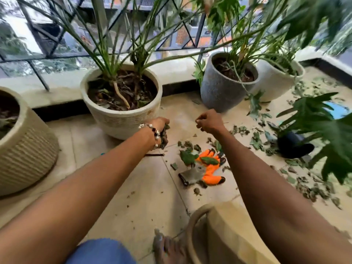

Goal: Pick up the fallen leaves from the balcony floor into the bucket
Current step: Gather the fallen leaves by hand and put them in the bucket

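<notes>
Tiles of the balcony floor (133, 187) lie bare between the ribbed pot (24, 145) at the left edge and the cream pot (122, 121) by the railing ledge. Just in front of the cream pot, a bunch of leaves (165, 133) is gripped in the left hand (159, 130), its fingers curled tightly round them; a beaded bracelet (154, 133) is worn at the wrist. A strip of open tile separates it from the right hand (208, 121), which is held above the floor with fingers curled in; whether anything is pinched cannot be told. Below the hands, an orange glove (210, 168) lies among fallen leaves (312, 189), which spread rightward past the grey pot (219, 88). The bucket (192, 235) is seen only as a beige rim at the bottom edge, under the right forearm.
</notes>
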Available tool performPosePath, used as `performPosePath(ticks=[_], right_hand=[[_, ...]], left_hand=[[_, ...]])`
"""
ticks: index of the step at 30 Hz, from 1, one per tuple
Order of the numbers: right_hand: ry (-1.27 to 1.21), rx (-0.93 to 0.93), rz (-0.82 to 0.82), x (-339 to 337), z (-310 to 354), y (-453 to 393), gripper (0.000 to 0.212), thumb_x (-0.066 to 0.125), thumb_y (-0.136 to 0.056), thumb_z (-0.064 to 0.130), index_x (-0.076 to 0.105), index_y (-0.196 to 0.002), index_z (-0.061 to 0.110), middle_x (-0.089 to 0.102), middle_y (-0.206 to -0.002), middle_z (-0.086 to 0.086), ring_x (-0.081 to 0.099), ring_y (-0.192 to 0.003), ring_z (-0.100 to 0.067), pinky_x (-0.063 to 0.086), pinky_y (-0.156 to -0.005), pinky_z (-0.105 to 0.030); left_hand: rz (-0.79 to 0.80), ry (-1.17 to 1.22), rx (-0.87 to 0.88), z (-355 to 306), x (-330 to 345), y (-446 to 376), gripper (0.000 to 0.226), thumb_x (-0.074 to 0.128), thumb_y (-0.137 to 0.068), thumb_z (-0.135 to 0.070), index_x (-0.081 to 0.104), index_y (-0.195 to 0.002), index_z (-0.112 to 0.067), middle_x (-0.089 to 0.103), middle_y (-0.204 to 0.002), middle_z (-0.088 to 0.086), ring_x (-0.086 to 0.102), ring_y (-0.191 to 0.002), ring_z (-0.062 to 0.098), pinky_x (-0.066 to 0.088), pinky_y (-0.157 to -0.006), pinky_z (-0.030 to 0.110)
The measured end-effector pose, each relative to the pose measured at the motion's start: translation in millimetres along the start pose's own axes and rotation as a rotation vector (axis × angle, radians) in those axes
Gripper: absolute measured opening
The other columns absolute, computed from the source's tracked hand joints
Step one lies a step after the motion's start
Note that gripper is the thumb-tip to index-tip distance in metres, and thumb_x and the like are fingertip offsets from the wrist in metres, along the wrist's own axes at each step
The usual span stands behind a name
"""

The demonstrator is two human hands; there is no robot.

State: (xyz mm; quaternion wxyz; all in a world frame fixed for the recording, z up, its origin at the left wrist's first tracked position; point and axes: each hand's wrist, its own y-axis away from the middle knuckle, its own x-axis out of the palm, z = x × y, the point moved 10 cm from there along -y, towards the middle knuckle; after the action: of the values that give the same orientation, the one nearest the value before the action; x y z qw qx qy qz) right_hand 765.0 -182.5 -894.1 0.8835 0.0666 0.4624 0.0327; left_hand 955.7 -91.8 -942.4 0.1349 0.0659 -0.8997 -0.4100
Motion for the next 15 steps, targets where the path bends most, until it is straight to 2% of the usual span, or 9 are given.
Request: performPosePath(ticks=[2,6,9,12,15], right_hand=[[0.145,-0.041,0.005,21.9,-6.0,-22.9,0.018,0.063,-0.087,0.013,0.076,-0.095,0.003,0.073,-0.093,-0.018,0.067,-0.084,-0.027,0.051,-0.077,-0.030],[0.335,-0.031,0.056,54.0,-36.2,-76.8,0.023,0.061,-0.091,0.015,0.072,-0.109,0.006,0.069,-0.112,-0.016,0.061,-0.106,-0.032,0.045,-0.085,-0.029],[0.425,-0.006,0.085,67.8,-57.9,-131.8,0.033,0.056,-0.094,0.017,0.060,-0.124,0.002,0.058,-0.130,-0.019,0.053,-0.119,-0.034,0.042,-0.094,-0.033],[0.451,0.001,0.129,84.2,-68.0,-182.3,0.044,0.053,-0.097,0.018,0.046,-0.138,0.005,0.046,-0.142,-0.019,0.044,-0.129,-0.035,0.038,-0.101,-0.034],[0.490,-0.018,0.139,99.0,-74.9,-223.0,0.053,0.056,-0.094,0.021,0.039,-0.142,0.005,0.040,-0.146,-0.022,0.038,-0.134,-0.036,0.034,-0.107,-0.037]], left_hand=[[-0.022,-0.026,-0.015,6.9,0.6,-22.0,0.031,0.052,-0.097,-0.023,0.048,-0.070,-0.008,0.029,-0.051,0.001,0.022,-0.039,0.012,0.025,-0.038,0.012],[-0.051,0.052,-0.016,14.6,8.5,-84.4,0.028,0.055,-0.095,-0.018,0.050,-0.072,-0.004,0.033,-0.052,0.002,0.027,-0.035,0.013,0.030,-0.034,0.013],[-0.071,0.169,-0.029,20.7,16.4,-131.4,0.025,0.058,-0.094,-0.018,0.054,-0.074,-0.004,0.036,-0.047,0.002,0.027,-0.025,0.012,0.031,-0.035,0.012],[-0.110,0.263,-0.057,29.2,19.9,-162.6,0.026,0.060,-0.093,-0.018,0.054,-0.072,-0.005,0.035,-0.055,0.003,0.024,-0.028,0.012,0.029,-0.036,0.011],[-0.115,0.328,-0.079,32.9,20.2,-178.1,0.022,0.061,-0.091,-0.018,0.053,-0.075,-0.007,0.034,-0.056,0.003,0.024,-0.033,0.012,0.025,-0.038,0.010]])
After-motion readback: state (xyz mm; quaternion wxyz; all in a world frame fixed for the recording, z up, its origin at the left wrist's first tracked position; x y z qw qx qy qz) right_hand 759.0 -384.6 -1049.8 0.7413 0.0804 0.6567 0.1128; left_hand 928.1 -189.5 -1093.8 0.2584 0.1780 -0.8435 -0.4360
